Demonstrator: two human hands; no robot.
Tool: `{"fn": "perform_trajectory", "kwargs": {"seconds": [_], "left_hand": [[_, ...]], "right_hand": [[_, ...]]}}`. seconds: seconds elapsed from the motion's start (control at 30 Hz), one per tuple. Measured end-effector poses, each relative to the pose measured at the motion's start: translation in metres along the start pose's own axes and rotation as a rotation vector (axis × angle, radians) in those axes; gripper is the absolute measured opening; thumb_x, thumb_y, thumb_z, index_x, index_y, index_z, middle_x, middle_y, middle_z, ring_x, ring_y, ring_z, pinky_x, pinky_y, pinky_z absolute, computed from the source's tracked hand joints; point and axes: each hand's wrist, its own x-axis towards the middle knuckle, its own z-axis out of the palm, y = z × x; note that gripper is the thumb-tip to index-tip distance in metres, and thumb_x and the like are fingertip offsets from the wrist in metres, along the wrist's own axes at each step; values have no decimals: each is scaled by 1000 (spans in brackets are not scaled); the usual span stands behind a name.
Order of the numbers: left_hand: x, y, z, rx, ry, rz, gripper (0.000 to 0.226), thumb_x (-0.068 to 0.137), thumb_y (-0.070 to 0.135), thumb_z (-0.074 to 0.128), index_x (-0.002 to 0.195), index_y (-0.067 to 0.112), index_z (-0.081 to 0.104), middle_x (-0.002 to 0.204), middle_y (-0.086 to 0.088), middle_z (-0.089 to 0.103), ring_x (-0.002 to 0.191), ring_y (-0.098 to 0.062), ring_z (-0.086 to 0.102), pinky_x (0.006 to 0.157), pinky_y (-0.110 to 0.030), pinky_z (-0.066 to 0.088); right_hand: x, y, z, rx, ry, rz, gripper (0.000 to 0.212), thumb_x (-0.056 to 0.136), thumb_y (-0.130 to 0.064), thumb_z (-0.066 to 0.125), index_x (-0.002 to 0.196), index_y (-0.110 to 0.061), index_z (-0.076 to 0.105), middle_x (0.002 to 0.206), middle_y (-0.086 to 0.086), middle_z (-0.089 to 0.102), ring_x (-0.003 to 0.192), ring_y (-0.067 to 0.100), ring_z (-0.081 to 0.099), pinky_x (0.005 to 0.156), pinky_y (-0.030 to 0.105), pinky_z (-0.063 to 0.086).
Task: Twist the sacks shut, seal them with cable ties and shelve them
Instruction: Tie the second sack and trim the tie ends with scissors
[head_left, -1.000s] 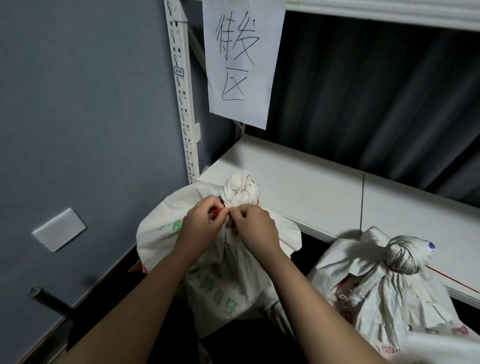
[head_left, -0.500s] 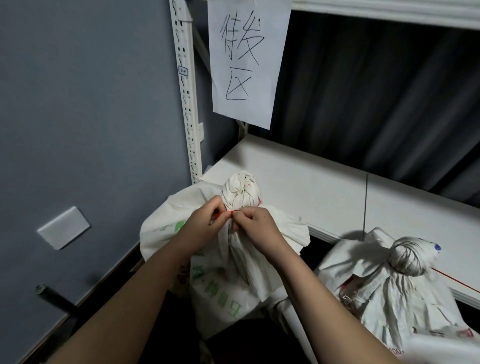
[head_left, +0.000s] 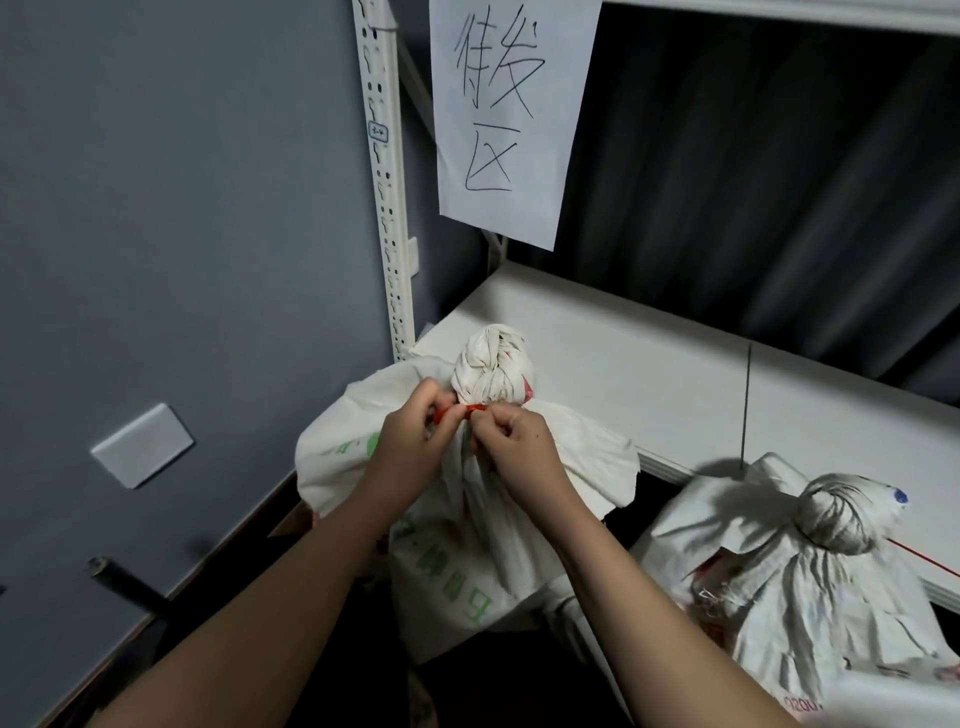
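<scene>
At the moment of inspection, a white woven sack (head_left: 467, 545) stood at centre frame, against the near edge of the lower shelf (head_left: 649, 364). Its mouth was twisted into a tight knob (head_left: 493, 366) that rose above the gathered neck. A red cable tie (head_left: 462, 410) ran across the neck directly under the knob. The left hand (head_left: 410, 447) pinched the tie on its left side, fingers curled. The right hand (head_left: 514, 441) pinched the tie on its right side, fingers likewise curled, the two hands almost touching. Whether the tie was fully locked could not be told.

A second sack (head_left: 810, 587) stood to the right, near the shelf edge and apart from the first, its mouth twisted into a knob, a thin red strand trailing to its right.

A paper sign (head_left: 511, 114) with handwritten characters hung from the upper shelf, beside the white perforated upright (head_left: 387, 182). A blank wall plate (head_left: 141, 444) sat on the grey wall at left.
</scene>
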Motion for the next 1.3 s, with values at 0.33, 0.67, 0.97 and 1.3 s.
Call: {"fn": "perform_trajectory", "kwargs": {"seconds": [0.33,0.67,0.97,1.3], "left_hand": [[-3,3,2,-33,32,-43,33,92,14,60,68,21,39,58,8,44,54,-3,42,55,-17,34],[-2,2,2,-70,103,-96,32,92,18,59,68,20,38,58,5,42,53,-4,39,55,-22,34],[-4,2,13,233,80,40,19,92,20,60,82,16,43,73,2,55,68,-19,52,59,-27,31],[-11,8,20,204,-20,-21,19,91,18,60,83,17,43,67,10,51,61,-1,48,55,-15,34]], "right_hand": [[1,1,-4,21,-44,-31,36,92,-9,54,59,3,48,51,0,37,49,4,31,51,23,26],[6,4,-3,84,-100,-40,35,94,-11,53,62,2,51,57,8,50,57,13,44,58,29,37],[6,1,-33,-146,-128,107,30,90,-28,62,62,-17,65,58,-9,62,60,5,55,68,29,45],[1,13,-30,-176,42,158,35,86,-21,65,56,-14,48,66,1,53,69,14,48,67,32,38]]}}
